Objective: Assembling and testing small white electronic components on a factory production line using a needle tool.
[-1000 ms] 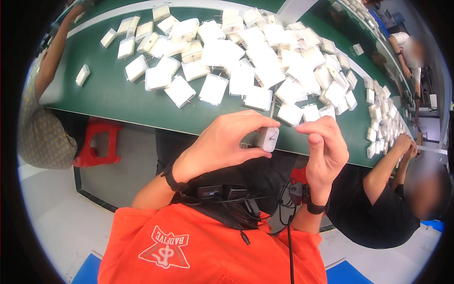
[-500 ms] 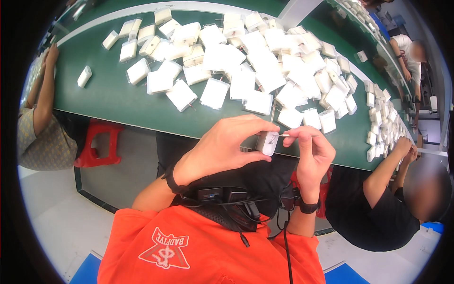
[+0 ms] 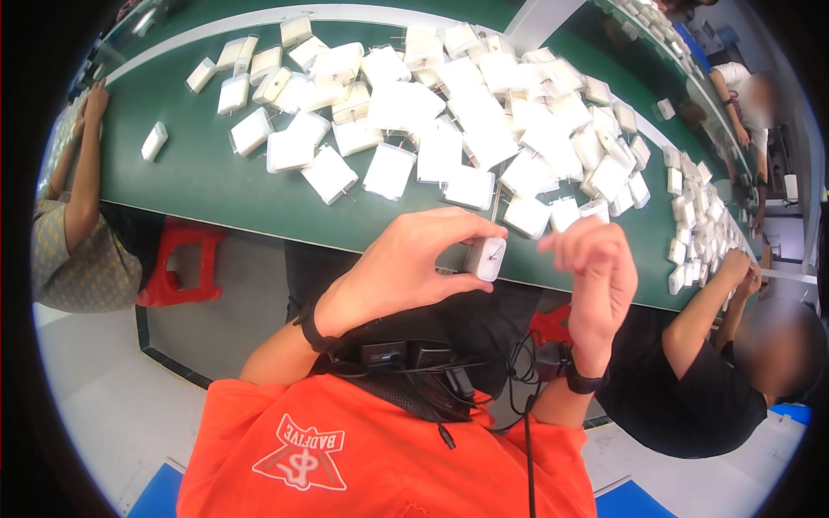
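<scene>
The person's left hand point(image 3: 404, 257) holds 1 white block point(image 3: 484, 262) between thumb and index finger, above the near edge of a green table point(image 3: 207, 177). The block's end with a thin dark wire point(image 3: 496, 255) is turned toward the right hand point(image 3: 598, 266). The right hand is raised beside the block, apart from it, with fingers curled; blur and angle prevent telling whether it pinches anything. A pile of similar blocks point(image 3: 332, 173) lies beyond the hands, and 1 lone block point(image 3: 155, 142) lies well apart on the left.

As judged from this pose, the left grip should bear on the block's sides, firm enough to prevent turning and leaving the wired end uncovered. The right fingertips would best come in along the line of the wire and touch it lightly; a sharp tug could strain it where it meets the block. Holding the block clear of the pile would probably keep neighbouring wires from snagging.
</scene>
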Demonstrator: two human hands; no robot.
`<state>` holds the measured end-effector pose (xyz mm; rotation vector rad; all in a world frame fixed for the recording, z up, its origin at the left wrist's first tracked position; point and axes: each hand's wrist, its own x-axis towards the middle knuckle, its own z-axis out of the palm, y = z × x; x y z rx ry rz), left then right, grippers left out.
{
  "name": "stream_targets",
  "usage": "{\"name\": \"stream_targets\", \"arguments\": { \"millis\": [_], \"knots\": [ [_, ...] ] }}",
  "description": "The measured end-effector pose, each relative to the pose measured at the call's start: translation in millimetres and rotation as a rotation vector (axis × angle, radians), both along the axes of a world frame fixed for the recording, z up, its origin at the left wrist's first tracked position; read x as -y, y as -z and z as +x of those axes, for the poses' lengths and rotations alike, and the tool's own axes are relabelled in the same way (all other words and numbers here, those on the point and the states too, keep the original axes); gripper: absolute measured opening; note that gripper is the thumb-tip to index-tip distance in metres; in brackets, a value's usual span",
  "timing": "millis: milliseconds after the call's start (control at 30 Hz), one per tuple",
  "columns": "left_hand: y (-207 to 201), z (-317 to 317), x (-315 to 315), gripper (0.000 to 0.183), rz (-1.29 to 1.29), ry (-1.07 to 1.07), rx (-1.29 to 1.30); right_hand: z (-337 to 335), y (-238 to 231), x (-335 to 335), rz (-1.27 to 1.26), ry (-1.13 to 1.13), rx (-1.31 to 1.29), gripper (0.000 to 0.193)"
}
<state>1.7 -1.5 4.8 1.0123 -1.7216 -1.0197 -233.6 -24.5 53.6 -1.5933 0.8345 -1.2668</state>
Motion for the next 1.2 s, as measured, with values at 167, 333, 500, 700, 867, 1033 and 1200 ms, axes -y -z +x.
{"name": "stream_targets", "arguments": {
  "millis": [167, 333, 500, 700, 867, 1033, 1200],
  "knots": [
    [2, 0, 0, 0.054, -0.066, -0.032, 0.033, 13, -25, 3, 0.016, -0.068, -0.607, 0.007],
    [2, 0, -2, 0.054, -0.071, -0.022, 0.005, 20, -27, 5, 0.060, -0.110, -0.666, 0.010],
    [3, -1, -2, 0.054, -0.075, -0.032, -0.002, 21, -10, 12, -0.130, -0.066, -0.656, 0.009],
    [4, 0, -1, 0.055, -0.072, -0.015, -0.016, 23, -17, 11, -0.081, -0.077, -0.697, 0.010],
    [4, -2, 1, 0.054, -0.113, -0.028, 0.014, 23, -12, 6, 0.135, -0.044, -0.466, 0.011],
    [5, 0, -1, 0.054, -0.132, -0.040, 0.028, 22, -21, 7, 0.052, -0.058, -0.717, 0.012],
    [3, -2, 0, 0.053, -0.113, -0.036, 0.001, 23, -10, 6, 0.080, -0.069, -0.564, 0.011]
  ]
}}
